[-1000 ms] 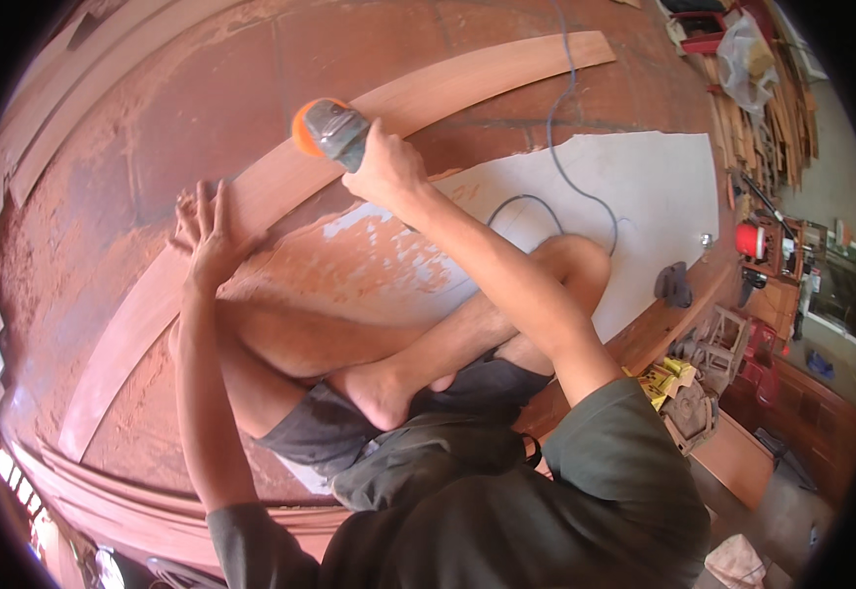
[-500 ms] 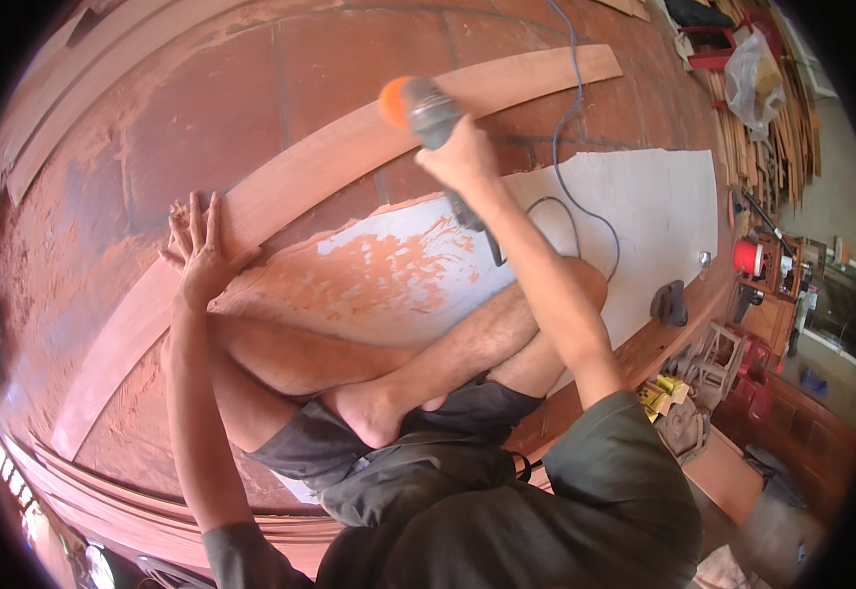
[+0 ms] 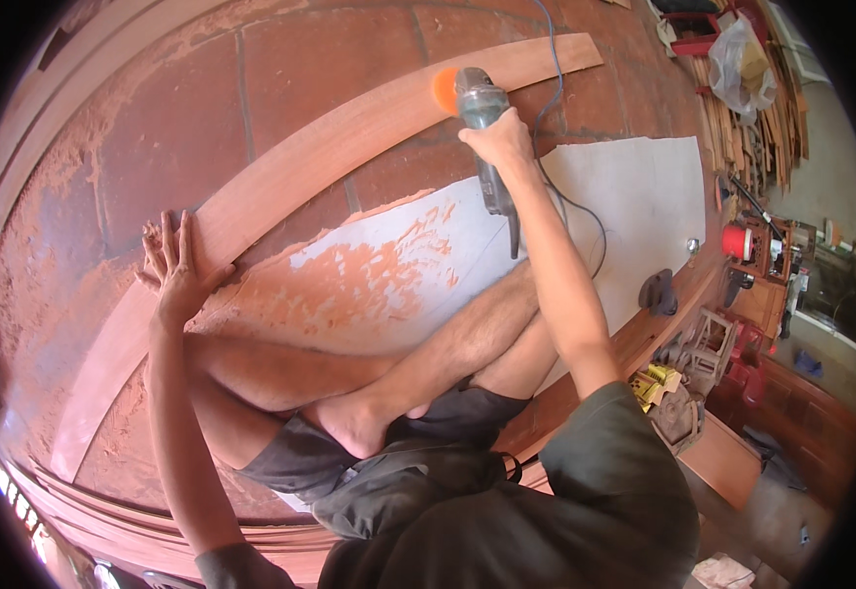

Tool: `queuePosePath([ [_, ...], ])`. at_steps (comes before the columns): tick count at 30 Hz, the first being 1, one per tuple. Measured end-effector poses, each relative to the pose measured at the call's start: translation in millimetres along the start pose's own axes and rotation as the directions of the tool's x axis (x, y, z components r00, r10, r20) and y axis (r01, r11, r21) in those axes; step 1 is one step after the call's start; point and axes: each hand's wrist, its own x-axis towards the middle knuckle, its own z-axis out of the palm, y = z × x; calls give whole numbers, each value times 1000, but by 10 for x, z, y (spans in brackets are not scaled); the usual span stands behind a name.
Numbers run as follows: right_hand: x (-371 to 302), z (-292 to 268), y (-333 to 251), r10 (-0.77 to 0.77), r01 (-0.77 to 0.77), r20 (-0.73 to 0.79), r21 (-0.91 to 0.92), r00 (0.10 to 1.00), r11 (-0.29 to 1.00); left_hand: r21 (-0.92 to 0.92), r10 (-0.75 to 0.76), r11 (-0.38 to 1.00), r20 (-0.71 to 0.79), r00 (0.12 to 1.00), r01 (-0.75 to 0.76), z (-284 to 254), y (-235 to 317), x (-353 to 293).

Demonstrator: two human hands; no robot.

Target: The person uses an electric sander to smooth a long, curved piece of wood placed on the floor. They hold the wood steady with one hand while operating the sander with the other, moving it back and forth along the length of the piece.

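Observation:
A long wooden plank (image 3: pixel 320 147), which looks curved in this view, lies across the tiled floor in front of my crossed legs. My left hand (image 3: pixel 177 267) rests on it with the fingers spread, toward its left half. In my right hand (image 3: pixel 501 142) is an angle grinder (image 3: pixel 484 103) with an orange disc (image 3: pixel 444 90), gripped around its body. The disc is over the plank's right part; I cannot tell whether it touches the wood. A dark cord (image 3: pixel 595 231) trails from the tool.
Orange sawdust (image 3: pixel 364 280) covers part of a white sheet (image 3: pixel 634 187) beside my legs. More planks (image 3: pixel 74 93) lie at the far left, others (image 3: pixel 153 525) near my left side. Thin wood strips (image 3: pixel 742 147), a clear plastic bag (image 3: pixel 742 69) and a dark sandal-like object (image 3: pixel 658 293) are at the right.
My right hand has moved the grinder to the right along the plank, toward its far right end. The left hand stays spread on the wood. The whole view has shifted slightly.

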Motion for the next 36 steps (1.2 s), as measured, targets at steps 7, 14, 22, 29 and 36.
queuePosePath([
  [7, -719, 361, -224, -244, 242, 138, 27, 960, 970, 22, -48, 999, 44, 998, 47, -9, -8, 26],
  [14, 37, -62, 371, -107, 107, 2, -51, 994, 993, 6, 6, 1000, -12, 1000, -6, 39, -68, 26],
  [22, -184, 152, 13, -128, 128, 4, 13, 992, 992, 33, -24, 999, 32, 999, 23, -21, 48, 44],
  [29, -531, 163, -43, -286, 291, 119, -21, 951, 957, 21, 216, 975, -352, 911, -222, 38, 298, 47],
  [36, 85, -48, 236, -93, 93, 5, -39, 996, 995, -131, 282, 915, -469, 837, -381, -140, 1750, 566],
])
